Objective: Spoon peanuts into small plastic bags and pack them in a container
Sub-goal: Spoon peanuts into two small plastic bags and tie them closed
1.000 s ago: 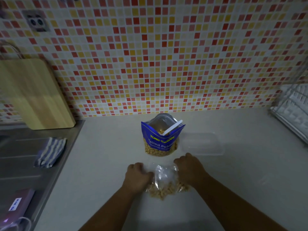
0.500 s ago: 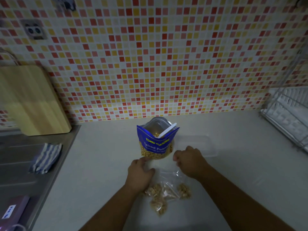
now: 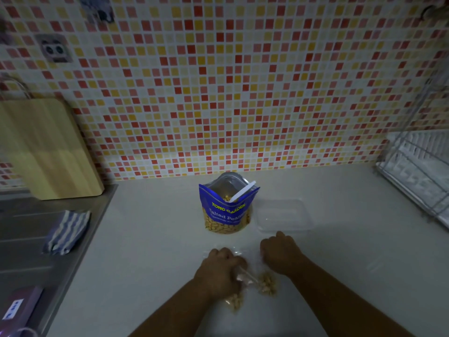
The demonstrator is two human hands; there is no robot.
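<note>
A small clear plastic bag (image 3: 263, 285) with peanuts lies on the pale counter near the front. My left hand (image 3: 220, 269) presses on the bag's left side with fingers closed over the plastic. My right hand (image 3: 281, 254) grips the bag's upper right edge. Behind them an open blue peanut pouch (image 3: 227, 211) stands upright with a white spoon (image 3: 243, 192) sticking out of it. To the pouch's right sits a clear plastic container (image 3: 283, 216), which looks empty.
A wooden cutting board (image 3: 46, 149) leans on the tiled wall at the left, above a steel sink (image 3: 36, 239) holding a striped cloth (image 3: 66, 231). A white dish rack (image 3: 420, 171) stands at the right edge. A purple device (image 3: 19, 305) lies bottom left.
The bag went from bunched up between both hands to stretched flat, peanuts spreading toward me. My left hand has slid down onto the bag; my right hand stays at its top edge.
</note>
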